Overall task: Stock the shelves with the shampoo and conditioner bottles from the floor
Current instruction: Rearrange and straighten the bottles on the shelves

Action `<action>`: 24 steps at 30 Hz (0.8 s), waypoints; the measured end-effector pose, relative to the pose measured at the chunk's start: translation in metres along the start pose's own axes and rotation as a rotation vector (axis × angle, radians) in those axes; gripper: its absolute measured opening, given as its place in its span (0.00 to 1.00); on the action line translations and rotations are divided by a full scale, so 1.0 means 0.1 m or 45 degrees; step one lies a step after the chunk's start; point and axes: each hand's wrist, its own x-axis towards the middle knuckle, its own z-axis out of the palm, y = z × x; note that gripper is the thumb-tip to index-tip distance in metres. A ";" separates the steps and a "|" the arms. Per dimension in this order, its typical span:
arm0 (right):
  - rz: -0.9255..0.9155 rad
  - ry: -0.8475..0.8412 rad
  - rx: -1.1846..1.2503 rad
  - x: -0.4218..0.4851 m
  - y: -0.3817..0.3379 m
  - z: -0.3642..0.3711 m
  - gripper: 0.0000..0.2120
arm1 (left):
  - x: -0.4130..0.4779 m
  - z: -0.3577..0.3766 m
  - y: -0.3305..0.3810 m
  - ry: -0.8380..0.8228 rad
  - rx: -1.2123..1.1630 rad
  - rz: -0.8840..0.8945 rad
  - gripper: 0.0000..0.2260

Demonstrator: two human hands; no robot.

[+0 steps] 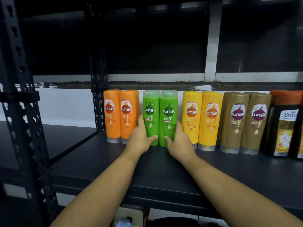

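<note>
a left green plastic bottle with a clear cap (pixel 151 112) and a right green plastic bottle of the same make (pixel 168 112) stand upright and touching on the dark grey shelf board (pixel 147 169), in the gap between a pair of orange plastic bottles (pixel 121 115) and a pair of yellow plastic bottles (pixel 201 117). the left hand (pixel 141 138) grips the left one low on its outer side, thumb across the front; the right hand (pixel 178 140) grips the right one in the same way. the gap looks tight, with fingers wedged against the neighbours on both sides, so drawing the hands out carelessly could drag or tip an orange or yellow bottle, and these tall, narrow bottles would likely knock one another down along the row. letting go unevenly could also leave the green pair skewed. every one of these, and the brown plastic bottles (pixel 246 122) further right, reads "sunsilk" in white; the smaller print is too fine to read. a black bottle with an orange cap (pixel 283 128) at the right edge shows "shav", cut off by the frame.
</note>
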 end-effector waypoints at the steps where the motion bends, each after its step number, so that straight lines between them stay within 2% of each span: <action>1: 0.009 -0.005 -0.009 0.00 0.00 0.00 0.26 | 0.00 0.00 0.00 0.000 0.013 -0.006 0.41; 11: 0.103 -0.109 -0.252 -0.09 0.01 -0.09 0.16 | -0.09 -0.04 0.01 0.081 0.126 -0.072 0.26; 14: 0.086 -0.160 -0.306 -0.14 0.03 -0.15 0.16 | -0.14 -0.08 0.03 0.139 0.193 -0.029 0.21; 16: 0.053 -0.270 -0.284 -0.20 0.06 -0.23 0.17 | -0.17 -0.10 0.03 0.149 0.244 0.024 0.18; 18: 0.002 -0.421 -0.309 -0.30 0.08 -0.34 0.23 | -0.19 -0.10 0.06 0.071 0.286 0.100 0.12; 21: -0.047 -0.581 -0.434 -0.45 0.10 -0.57 0.26 | -0.23 -0.03 0.12 -0.184 0.314 0.312 0.04; 24: 0.009 -0.701 -0.525 -0.60 0.06 -0.85 0.27 | -0.33 0.03 0.26 -0.441 0.360 0.498 0.07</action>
